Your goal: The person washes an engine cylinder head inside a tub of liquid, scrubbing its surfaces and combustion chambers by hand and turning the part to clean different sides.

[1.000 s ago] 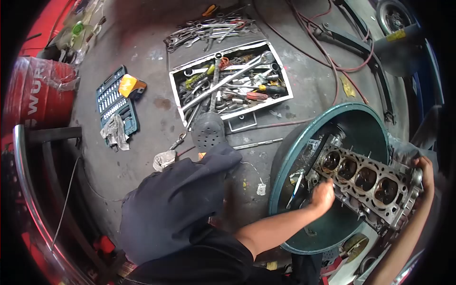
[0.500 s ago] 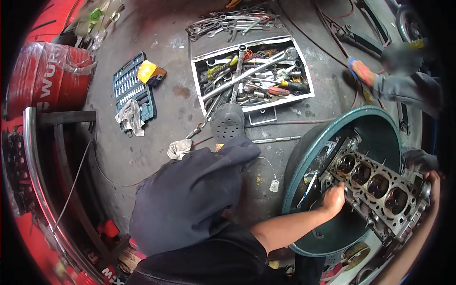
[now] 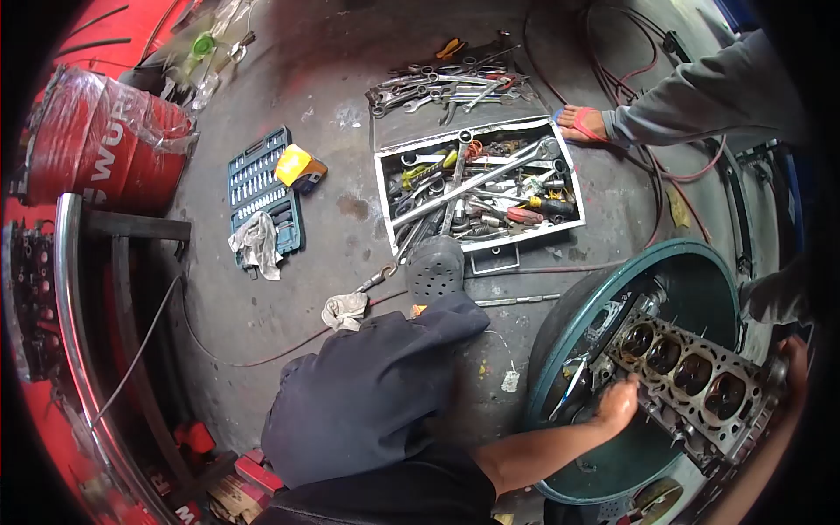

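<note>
A metal engine block (image 3: 682, 372) with several dark, oily cylinder bores rests tilted across the green tub (image 3: 551, 350), its lower right end over the rim. My left hand (image 3: 619, 404) is closed at the block's near edge, beside the first bores. At the far right end of the block, my right hand (image 3: 792, 372) grips the edge, its fingers partly lost in shadow. A thin blue-and-white tool (image 3: 570, 385) leans inside the tub, left of my left hand.
An open white-edged toolbox (image 3: 525, 245) full of tools stands ahead, with loose wrenches (image 3: 455, 87) behind it. A socket set (image 3: 258, 188) lies left. Another person's sandaled foot (image 3: 582, 124) is beside the toolbox. Red hoses (image 3: 652, 175) cross the floor near the tub.
The other person's foot has moved left, up to the toolbox corner. My view has shifted slightly. Both my hands stay at the engine block, which has hardly moved.
</note>
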The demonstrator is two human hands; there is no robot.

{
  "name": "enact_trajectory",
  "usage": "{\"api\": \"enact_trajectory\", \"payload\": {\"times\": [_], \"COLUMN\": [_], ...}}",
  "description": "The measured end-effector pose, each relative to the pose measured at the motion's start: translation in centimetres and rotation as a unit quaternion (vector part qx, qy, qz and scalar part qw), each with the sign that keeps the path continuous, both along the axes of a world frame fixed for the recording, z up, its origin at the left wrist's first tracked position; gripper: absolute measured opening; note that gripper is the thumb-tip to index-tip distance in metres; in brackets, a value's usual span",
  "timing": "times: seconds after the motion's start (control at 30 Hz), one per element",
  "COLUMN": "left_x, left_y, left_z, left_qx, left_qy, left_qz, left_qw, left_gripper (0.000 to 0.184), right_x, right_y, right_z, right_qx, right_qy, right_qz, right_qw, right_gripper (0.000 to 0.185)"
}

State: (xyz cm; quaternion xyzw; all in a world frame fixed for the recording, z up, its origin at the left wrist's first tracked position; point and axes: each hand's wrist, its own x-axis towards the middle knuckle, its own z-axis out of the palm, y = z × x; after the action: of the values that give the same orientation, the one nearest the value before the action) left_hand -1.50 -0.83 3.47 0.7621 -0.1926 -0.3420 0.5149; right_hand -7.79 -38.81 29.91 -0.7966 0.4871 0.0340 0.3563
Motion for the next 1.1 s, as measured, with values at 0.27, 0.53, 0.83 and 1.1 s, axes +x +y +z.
{"api": "enact_trajectory", "payload": {"times": [0.27,0.53,0.83,1.1], "left_x": [0.8,0.9,2.0,3.6], "left_y": [0.3,1.3,2.3,3.0], "left_z": [4.0,5.9,8.2,4.3], "left_qx": [-0.014,-0.103,-0.079,-0.109], "left_qy": [0.008,0.0,-0.008,-0.118], "left_qz": [-0.082,-0.079,-0.022,-0.056], "left_qw": [0.996,0.992,0.997,0.985], "left_gripper": [0.023,0.04,0.031,0.035], "right_x": [-1.2,0.1,-2.4,8.4], "right_y": [-1.8,0.0,-4.9,7.3], "right_z": [-0.6,-1.1,0.3,3.1], "right_qx": [-0.126,-0.074,0.057,-0.069], "right_qy": [0.007,-0.042,0.033,0.155], "right_qz": [0.064,-0.078,0.044,0.026], "right_qw": [0.99,0.993,0.997,0.985], "right_gripper": [0.02,0.017,0.027,0.024]}}
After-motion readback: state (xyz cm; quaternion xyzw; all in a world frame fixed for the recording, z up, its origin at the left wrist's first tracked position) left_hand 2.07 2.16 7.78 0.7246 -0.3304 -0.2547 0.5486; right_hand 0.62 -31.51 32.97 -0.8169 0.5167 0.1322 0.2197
